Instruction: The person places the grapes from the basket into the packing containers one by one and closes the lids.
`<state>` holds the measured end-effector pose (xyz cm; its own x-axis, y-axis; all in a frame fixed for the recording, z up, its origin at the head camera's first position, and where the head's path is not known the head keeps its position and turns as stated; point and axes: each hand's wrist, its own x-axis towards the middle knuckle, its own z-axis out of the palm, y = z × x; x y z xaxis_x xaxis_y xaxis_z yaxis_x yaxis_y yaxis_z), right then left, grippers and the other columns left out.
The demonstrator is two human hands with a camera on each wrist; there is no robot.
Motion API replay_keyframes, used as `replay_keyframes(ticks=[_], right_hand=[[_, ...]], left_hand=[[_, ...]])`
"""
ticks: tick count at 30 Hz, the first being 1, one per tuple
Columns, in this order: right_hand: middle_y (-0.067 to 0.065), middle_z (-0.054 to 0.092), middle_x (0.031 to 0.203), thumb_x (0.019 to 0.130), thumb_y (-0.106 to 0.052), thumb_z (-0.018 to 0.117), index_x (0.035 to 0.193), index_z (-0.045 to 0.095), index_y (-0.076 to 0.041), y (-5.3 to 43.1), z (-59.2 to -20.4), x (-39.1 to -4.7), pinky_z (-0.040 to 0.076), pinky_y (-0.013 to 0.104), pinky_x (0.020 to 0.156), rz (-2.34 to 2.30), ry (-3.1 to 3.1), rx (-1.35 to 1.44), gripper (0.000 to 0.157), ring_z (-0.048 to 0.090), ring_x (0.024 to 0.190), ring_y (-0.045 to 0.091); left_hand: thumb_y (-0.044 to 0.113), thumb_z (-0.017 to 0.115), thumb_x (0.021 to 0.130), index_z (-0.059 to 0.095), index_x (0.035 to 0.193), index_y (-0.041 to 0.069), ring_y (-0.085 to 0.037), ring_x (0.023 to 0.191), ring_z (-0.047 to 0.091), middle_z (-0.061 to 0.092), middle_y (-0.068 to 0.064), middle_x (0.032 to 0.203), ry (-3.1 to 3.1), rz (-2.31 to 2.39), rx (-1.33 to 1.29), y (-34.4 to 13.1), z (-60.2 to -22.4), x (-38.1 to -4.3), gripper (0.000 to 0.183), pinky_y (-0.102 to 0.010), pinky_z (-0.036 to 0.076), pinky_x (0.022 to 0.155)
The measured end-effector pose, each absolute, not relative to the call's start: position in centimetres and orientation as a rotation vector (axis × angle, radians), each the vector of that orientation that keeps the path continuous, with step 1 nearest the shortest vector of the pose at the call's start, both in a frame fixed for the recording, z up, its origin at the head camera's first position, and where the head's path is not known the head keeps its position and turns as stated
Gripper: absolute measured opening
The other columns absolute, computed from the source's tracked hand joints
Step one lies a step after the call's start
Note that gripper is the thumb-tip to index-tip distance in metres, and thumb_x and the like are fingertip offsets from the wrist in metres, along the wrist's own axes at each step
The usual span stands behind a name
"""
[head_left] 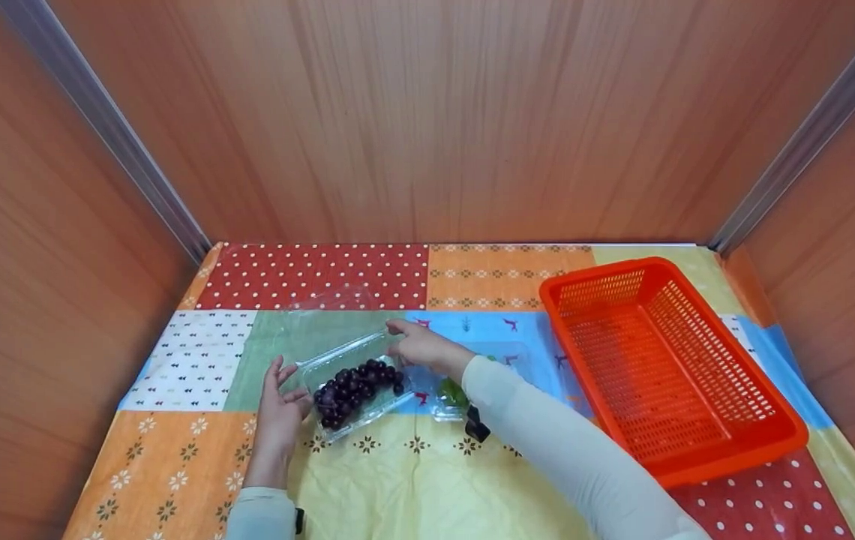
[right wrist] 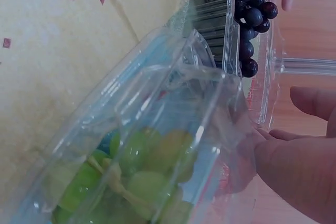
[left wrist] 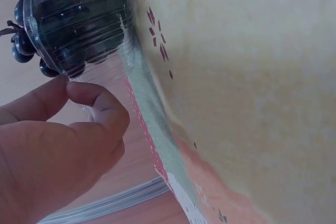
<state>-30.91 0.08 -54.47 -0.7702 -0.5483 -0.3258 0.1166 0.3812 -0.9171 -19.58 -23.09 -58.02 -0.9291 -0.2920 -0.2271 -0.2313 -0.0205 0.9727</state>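
A clear plastic clamshell box (head_left: 379,416) holds a bunch of dark purple grapes (head_left: 356,390), its see-through lid (head_left: 322,300) folded back toward the far side. My left hand (head_left: 280,412) is at the box's left side; in the left wrist view its thumb and a finger pinch the rim at a corner. My right hand (head_left: 427,349) reaches to the far right corner, thumb and finger spread apart near the lid's edge in the right wrist view. Under my right forearm lies another clear box (right wrist: 173,98) with green grapes (right wrist: 142,171), partly hidden in the head view.
A large orange-red plastic basket (head_left: 607,390) with perforated sides stands on the right of the table. A patchwork-patterned cloth (head_left: 172,465) covers the tabletop. Wood-grain panels (head_left: 457,120) enclose the back and both sides.
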Motion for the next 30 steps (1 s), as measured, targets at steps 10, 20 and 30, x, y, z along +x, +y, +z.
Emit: replay_keyframes(ticks=[10, 20, 30], right_hand=[[0.013, 0.033, 0.147, 0.099, -0.036, 0.044, 0.152, 0.013, -0.023, -0.1, -54.6, -31.0, 0.036, 0.048, 0.104, -1.604, 1.864, -0.237, 0.062, 0.049, 0.118, 0.029], [0.019, 0.028, 0.146, 0.090, -0.067, 0.030, 0.143, 0.032, -0.042, 0.4, -54.5, -31.1, 0.032, 0.055, 0.104, -1.723, 1.732, -0.186, 0.058, 0.034, 0.128, 0.049], [0.011, 0.037, 0.136, 0.096, -0.051, 0.041, 0.133, 0.047, -0.021, 0.8, -54.1, -30.8, 0.034, 0.052, 0.100, -1.776, 1.626, -0.079, 0.048, 0.037, 0.125, 0.041]], left_hand=[[-0.026, 0.045, 0.072, 0.017, 0.149, 0.032, -0.018, 0.085, 0.052, 0.026, -0.006, 0.142, -2.151, -2.148, 0.576, -23.1, -58.1, -19.6, 0.100, -0.022, 0.047, 0.063], [-0.015, 0.045, 0.087, 0.032, 0.134, 0.005, -0.020, 0.086, 0.054, 0.036, -0.015, 0.135, -2.067, -2.145, 0.544, -23.2, -58.1, -19.8, 0.053, -0.025, 0.048, 0.070], [0.051, 0.037, 0.097, 0.034, 0.139, 0.005, -0.026, 0.110, 0.049, 0.037, -0.012, 0.136, -2.099, -2.236, 0.573, -23.5, -56.7, -18.5, 0.062, -0.034, 0.046, 0.088]])
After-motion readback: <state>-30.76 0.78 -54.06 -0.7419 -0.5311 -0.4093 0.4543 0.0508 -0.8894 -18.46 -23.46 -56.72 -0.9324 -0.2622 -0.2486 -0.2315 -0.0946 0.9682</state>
